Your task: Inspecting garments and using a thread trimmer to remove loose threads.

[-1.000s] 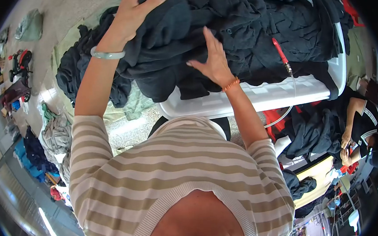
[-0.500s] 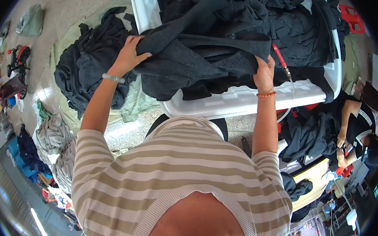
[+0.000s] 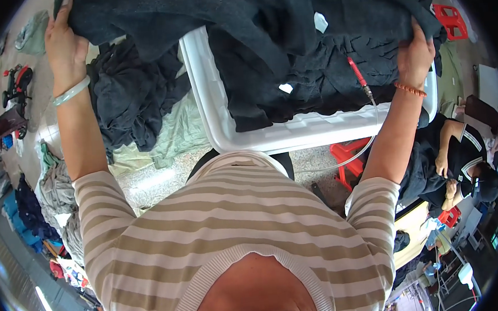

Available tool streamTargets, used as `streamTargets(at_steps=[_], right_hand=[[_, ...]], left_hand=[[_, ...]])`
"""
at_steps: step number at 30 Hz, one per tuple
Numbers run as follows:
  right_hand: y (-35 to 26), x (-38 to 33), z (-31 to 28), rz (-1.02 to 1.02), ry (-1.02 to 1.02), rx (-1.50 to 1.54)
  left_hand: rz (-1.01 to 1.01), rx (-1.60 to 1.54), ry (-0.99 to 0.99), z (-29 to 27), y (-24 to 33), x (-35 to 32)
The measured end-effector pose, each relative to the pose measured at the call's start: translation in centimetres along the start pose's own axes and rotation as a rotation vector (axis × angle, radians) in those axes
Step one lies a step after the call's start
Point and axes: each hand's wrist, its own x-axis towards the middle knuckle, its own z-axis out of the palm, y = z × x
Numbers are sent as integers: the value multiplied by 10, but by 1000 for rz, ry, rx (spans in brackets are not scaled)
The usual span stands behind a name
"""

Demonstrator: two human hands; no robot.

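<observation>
A large black garment (image 3: 205, 20) is stretched wide between my two hands above a white plastic tub (image 3: 211, 112). My left hand (image 3: 65, 44), with a pale green bangle on the wrist, grips its left edge at the upper left. At the upper right, my right hand (image 3: 415, 57), wearing an orange bead bracelet, grips the other edge. More dark clothes (image 3: 324, 75) fill the tub under the garment. A red-handled tool (image 3: 359, 77) with a clear hose lies on them.
A heap of black clothes (image 3: 130, 106) lies on a pale green sheet (image 3: 172, 137) left of the tub. Another person in dark clothes (image 3: 451, 158) sits at the right beside a red stool (image 3: 350, 154). Grey and blue garments (image 3: 49, 192) are piled at the left.
My hands have spread far apart, the left swinging out to the upper left and the right out to the right edge, pulling the black garment open and flat above the tub.
</observation>
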Motion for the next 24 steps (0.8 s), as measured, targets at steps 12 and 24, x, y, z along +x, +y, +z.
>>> streamTargets(at_steps=[12,24], right_hand=[[131,-198,124,-147,-866,-632],[-84,-142,13,-110,-1052,88]], left_hand=[[-377,-723,-604,68,78,-113],[37,55,-539,122,94,-219]])
